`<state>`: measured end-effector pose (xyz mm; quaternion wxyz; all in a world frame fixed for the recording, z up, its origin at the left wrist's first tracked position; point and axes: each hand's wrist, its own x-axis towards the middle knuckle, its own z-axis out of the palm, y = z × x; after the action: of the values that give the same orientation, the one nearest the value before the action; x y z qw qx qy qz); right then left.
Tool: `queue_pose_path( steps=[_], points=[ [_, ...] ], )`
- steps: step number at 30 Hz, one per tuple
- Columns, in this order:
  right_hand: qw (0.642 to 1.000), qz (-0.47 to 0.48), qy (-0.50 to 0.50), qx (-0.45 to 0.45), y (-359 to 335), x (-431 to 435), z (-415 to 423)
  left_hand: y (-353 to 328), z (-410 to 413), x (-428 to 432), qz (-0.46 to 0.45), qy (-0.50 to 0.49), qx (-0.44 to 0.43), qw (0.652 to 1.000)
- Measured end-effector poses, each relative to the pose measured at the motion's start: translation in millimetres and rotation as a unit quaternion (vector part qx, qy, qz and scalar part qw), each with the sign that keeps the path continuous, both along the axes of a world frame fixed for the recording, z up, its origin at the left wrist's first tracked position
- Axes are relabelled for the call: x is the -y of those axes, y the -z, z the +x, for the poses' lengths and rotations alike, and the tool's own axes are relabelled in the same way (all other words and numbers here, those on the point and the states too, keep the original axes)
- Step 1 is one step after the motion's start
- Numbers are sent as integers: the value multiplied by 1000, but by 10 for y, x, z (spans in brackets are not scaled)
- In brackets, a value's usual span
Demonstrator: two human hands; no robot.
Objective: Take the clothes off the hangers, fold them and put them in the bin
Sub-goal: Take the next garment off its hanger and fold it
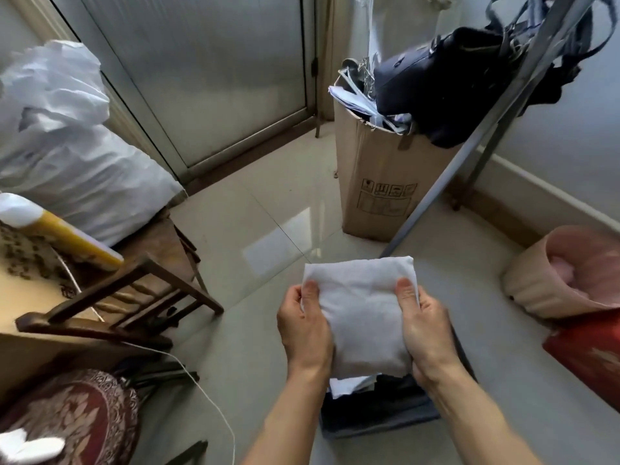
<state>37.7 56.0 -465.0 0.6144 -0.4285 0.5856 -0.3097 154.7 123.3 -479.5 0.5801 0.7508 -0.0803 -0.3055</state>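
Left hand (305, 325) and right hand (424, 325) grip the folded white garment (364, 313) by its side edges, just above the dark bin (385, 421); beyond the hands, the cardboard box (375, 182) shows printed handling symbols, unreadable; open floor (255, 236) between.

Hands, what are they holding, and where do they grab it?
A folded white cloth. The left hand grips its left edge, the right hand its right edge, thumbs on top.

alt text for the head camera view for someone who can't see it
A person's left hand and right hand grip a folded white garment above a dark bin that holds clothes. Ahead on the tiled floor stands a tall cardboard box with a dark bag on it.
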Motion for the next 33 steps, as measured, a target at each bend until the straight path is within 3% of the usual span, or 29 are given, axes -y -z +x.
queue_pose_path(
  steps=[2,7,12,22,27,33],
  points=[
    [1000,7,-19,-14,368,20,-7,363,-20,-19,28,-1,-22,999],
    [986,135,-83,-49,1443,-187,-359,1286,-153,-340,180,85,-145,969],
    [956,244,-126,-100,2391,-408,-673,2232,-337,-659,241,164,-151,945],
    [964,148,-150,-163,3667,267,-643,3541,-396,-85,184,120,-128,967],
    [929,135,-238,-248,4181,338,-601,4035,-364,102,276,229,-170,918],
    [916,139,-250,-282,4139,301,-669,3952,-343,101,297,232,-169,911]
  ],
)
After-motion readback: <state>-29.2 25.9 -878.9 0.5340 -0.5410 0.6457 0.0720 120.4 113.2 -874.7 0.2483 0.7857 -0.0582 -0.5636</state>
